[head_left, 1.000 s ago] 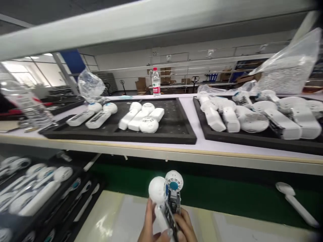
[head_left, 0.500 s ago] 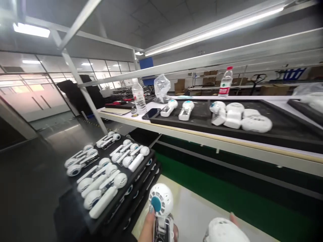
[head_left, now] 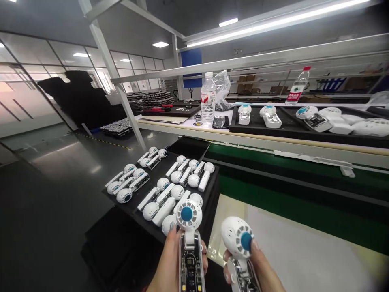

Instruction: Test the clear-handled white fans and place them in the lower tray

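Note:
My left hand [head_left: 168,263] grips an open white fan half [head_left: 189,239], blue hub up, its circuit board showing in the handle. In my right hand [head_left: 261,267] is a second white fan half [head_left: 238,243], its blue hub turned to the right. Both are held side by side, a little apart, at the bottom of the view. Just beyond the left one lies a black tray [head_left: 142,178] on a stack, filled with several white fan parts.
A green conveyor belt [head_left: 291,211] runs past on the right with a pale work surface [head_left: 306,255] in front. The shelf above [head_left: 273,140] carries black trays of fan parts, a water bottle [head_left: 208,98] and a phone [head_left: 221,121]. Dark floor lies to the left.
My view has swung left and down from the shelf to the tray stack. The two fan halves, held together a second ago, are now apart, one in each hand.

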### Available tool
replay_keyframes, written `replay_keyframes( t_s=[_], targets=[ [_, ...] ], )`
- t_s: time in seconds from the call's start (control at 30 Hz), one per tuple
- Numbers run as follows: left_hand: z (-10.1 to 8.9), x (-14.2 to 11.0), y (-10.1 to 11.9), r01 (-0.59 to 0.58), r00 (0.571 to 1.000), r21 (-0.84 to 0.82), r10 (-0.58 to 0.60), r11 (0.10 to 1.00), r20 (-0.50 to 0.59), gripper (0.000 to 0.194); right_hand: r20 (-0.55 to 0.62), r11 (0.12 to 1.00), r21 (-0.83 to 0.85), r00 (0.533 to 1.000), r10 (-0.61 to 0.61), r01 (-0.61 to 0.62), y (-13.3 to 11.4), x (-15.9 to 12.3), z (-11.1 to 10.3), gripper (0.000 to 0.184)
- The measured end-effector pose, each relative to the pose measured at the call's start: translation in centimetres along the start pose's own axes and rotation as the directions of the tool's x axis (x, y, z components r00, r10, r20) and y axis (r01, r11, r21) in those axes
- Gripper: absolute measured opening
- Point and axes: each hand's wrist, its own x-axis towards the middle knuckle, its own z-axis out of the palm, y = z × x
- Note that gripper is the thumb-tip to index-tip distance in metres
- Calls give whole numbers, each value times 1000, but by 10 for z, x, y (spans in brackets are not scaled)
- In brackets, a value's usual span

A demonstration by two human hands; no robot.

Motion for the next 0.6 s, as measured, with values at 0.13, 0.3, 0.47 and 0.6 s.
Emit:
replay_keyframes(
  t_s=[0.13, 0.3, 0.47, 0.6],
  targets=[
    [-9, -12, 10, 38, 999, 58, -39, 998, 20, 56, 11, 983, -180, 999, 46, -43, 15, 14, 15, 62],
    [-11, -21, 12, 83, 995, 63, -86, 995, 43, 60, -11, 965, -262, 999, -33, 28, 12, 9, 29, 60],
    [5, -33, 13, 131, 990, 25, -132, 991, 58, 50, -44, 981, -170, 994, -99, 91, 7, 2, 49, 76],
    [21, -42, 15, 212, 976, -7, -211, 977, 47, 50, 66, 998, -58, 998, -21, 25, 2, -11, 66, 59]
  ],
)
